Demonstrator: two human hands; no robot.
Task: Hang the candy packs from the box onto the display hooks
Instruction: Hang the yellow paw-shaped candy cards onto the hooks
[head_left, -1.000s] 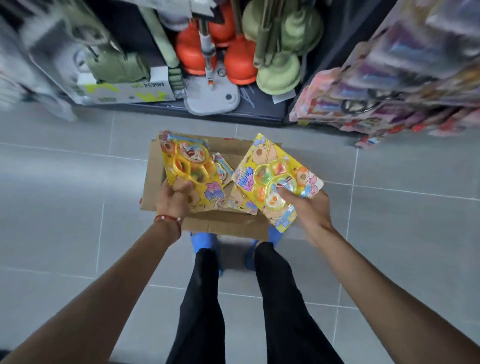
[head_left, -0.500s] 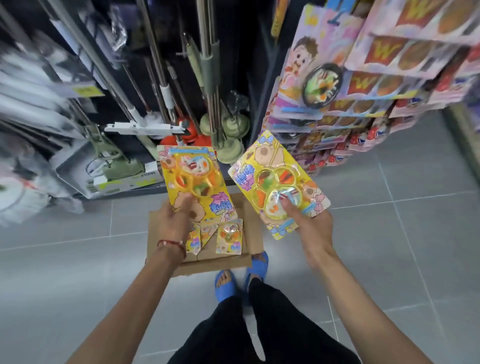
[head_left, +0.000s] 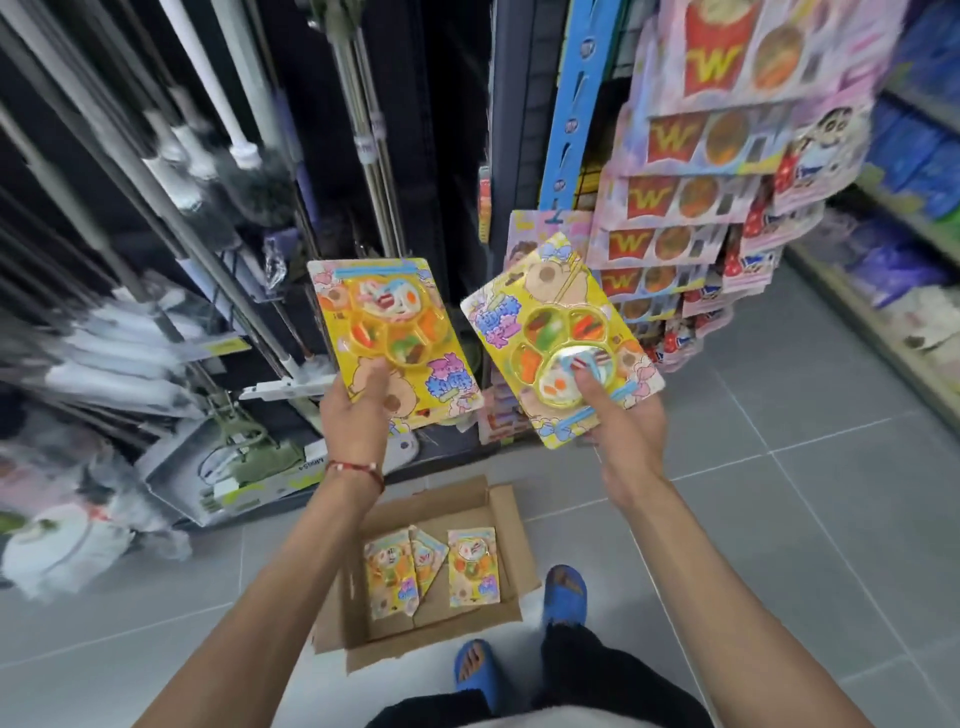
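**Shop aisle: two packs lifted, hooks next**

Grey tiled floor (head_left: 779, 519), mop handles (head_left: 208, 156) off to the left of the fingers, and the hanging display (head_left: 691, 197) w/ W-branded packs up and right of them. A sec ago both hands were low over the box; now we've straightened up and they're raised toward the rack. The left hand (head_left: 353, 415) holds the left candy pack (head_left: 395, 338) by its lower edge, thumb on the front and fingers (head_left: 371, 382) curled behind. The right hand (head_left: 618, 426) grips the right candy pack (head_left: 556, 338) the same way, thumb on the blister, pack tilted toward the display. Both are closed firmly on card.

The box (head_left: 511, 525) now sits well below the fingers, on the floor by our feet, w/ three packs (head_left: 472, 566) left inside. We can't make out the hooks themselves, as hung stock hides them.

For the task: pick-up is done for these two, neither hung yet. We reckon the right pack goes first, being nearer the rack. Its hang hole should be at the top edge, far from the fingers.
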